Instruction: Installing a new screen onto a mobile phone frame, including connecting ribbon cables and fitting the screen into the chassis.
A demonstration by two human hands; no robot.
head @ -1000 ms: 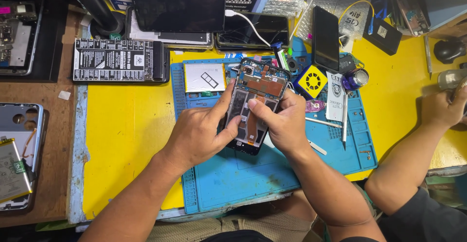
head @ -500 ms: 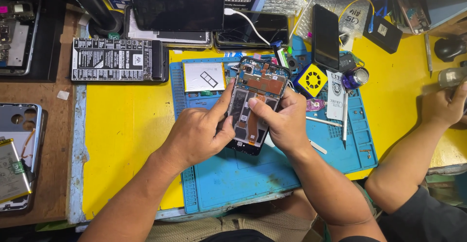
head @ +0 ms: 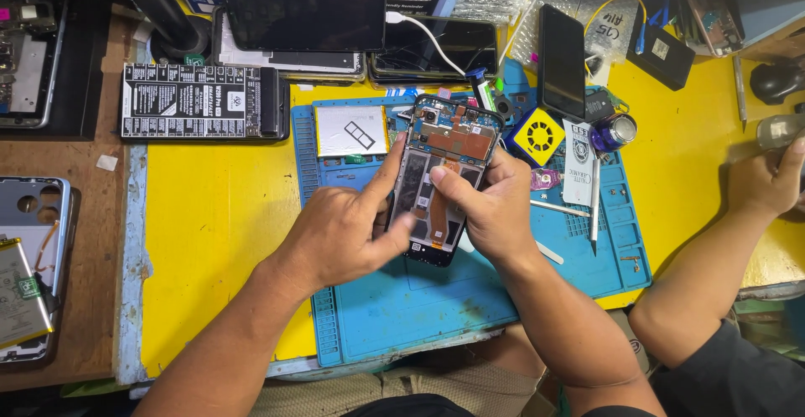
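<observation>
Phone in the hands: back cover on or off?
Off. The phone shows bare circuit board, copper shield and orange flex cable, held by left hand and right hand above the blue mat.

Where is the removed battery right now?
In the head view, the white battery lies flat at the blue mat's upper-left corner, just left of the opened phone and apart from it.

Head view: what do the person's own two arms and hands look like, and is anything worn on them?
Both forearms are bare right down to the bottom edge of the picture: no sleeves show. The left hand and right hand wear no gloves, and no ring, watch or wristband shows. The fingernails are short. No markings show on either arm.
</observation>
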